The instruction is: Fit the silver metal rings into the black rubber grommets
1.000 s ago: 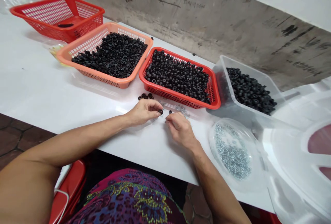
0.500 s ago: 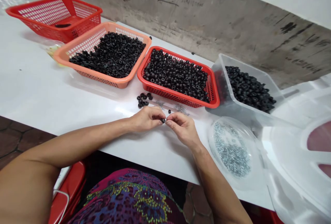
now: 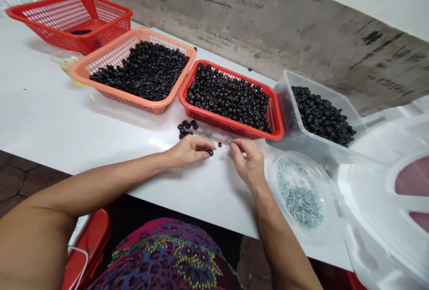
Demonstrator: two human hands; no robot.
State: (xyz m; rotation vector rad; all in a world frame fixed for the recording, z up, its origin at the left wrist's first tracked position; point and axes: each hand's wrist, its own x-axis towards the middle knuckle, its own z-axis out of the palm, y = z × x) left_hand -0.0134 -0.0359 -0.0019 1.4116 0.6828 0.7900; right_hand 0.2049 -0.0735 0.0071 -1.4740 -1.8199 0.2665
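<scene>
My left hand (image 3: 189, 150) rests on the white table (image 3: 43, 102), fingers pinched on a small black ring (image 3: 210, 152). My right hand (image 3: 250, 161) lies a little to the right, fingertips closed on the small silver metal bits (image 3: 225, 153) scattered on the table; what they pinch is too small to name. A tiny black piece (image 3: 220, 144) lies between the hands. A small cluster of black rings (image 3: 186, 128) sits just beyond my left hand.
Along the wall stand an almost bare red basket (image 3: 69, 19), an orange basket (image 3: 134, 69) and a red basket (image 3: 231, 98) of black rings, and a clear tub (image 3: 321, 115) of them. A clear dish (image 3: 300, 191) holds silver bits. White plastic lids (image 3: 385, 200) lie right.
My hands had met with the black ring between them; now my right hand has moved away right to the silver bits, while my left keeps the ring low on the table.
</scene>
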